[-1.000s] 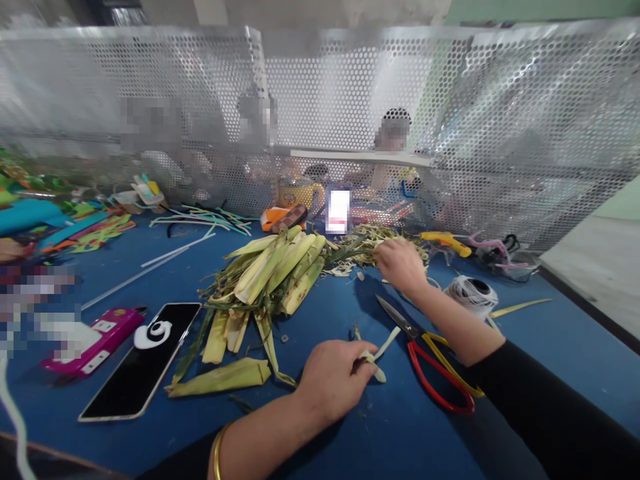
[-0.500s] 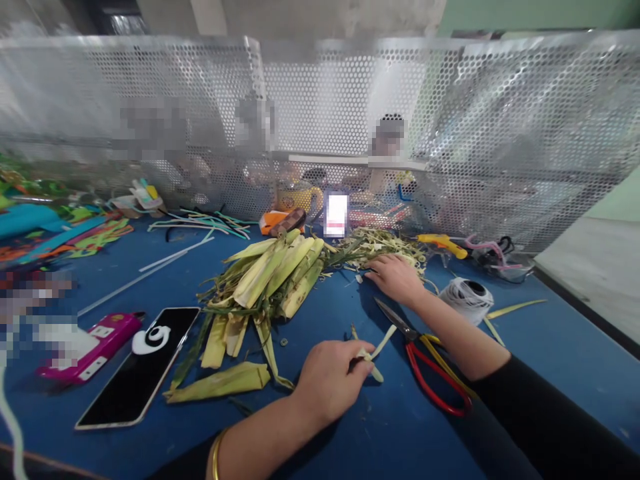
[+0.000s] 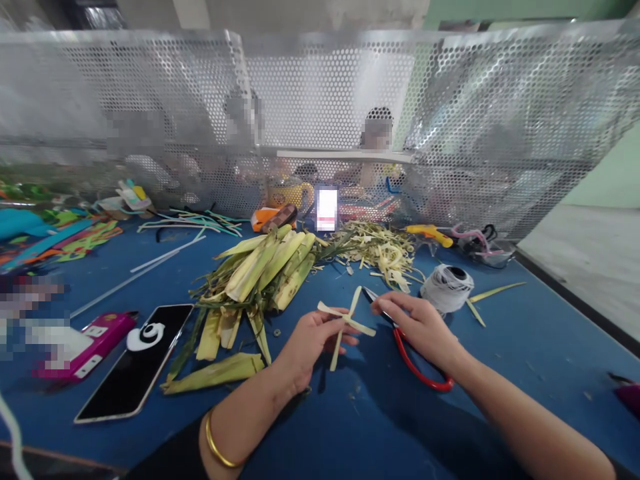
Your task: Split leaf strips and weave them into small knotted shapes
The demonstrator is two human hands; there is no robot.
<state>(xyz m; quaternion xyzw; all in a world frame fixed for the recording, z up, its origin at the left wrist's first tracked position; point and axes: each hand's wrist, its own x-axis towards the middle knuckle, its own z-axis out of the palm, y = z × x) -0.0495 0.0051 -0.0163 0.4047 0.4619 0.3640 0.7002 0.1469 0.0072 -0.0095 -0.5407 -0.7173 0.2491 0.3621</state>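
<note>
My left hand [image 3: 320,337] pinches the middle of a cross-shaped piece of pale leaf strips [image 3: 347,319], its four arms spreading out above the table. To its right, my right hand [image 3: 413,323] lies over the scissors [image 3: 420,375], its fingers bent around their pivot area; the red handle shows below the hand and the blade tip sticks out to the left. Whether it grips them firmly is hidden. A bundle of yellow-green husks [image 3: 273,267] lies left of the hands, with a loose husk [image 3: 215,373] in front of it. Behind the hands is a heap of thin shredded strips [image 3: 385,250].
A string spool [image 3: 447,288] stands at the right, near a yellow glue gun [image 3: 429,235]. On the left lie a black phone [image 3: 137,367] and a pink power strip [image 3: 87,347]. A lit phone [image 3: 327,209] stands before the perforated screen [image 3: 320,87]; people are behind it.
My left hand has raised the leaf piece, which now shows as an open cross. My right hand has moved from the shredded heap to the scissors. The view has shifted slightly.
</note>
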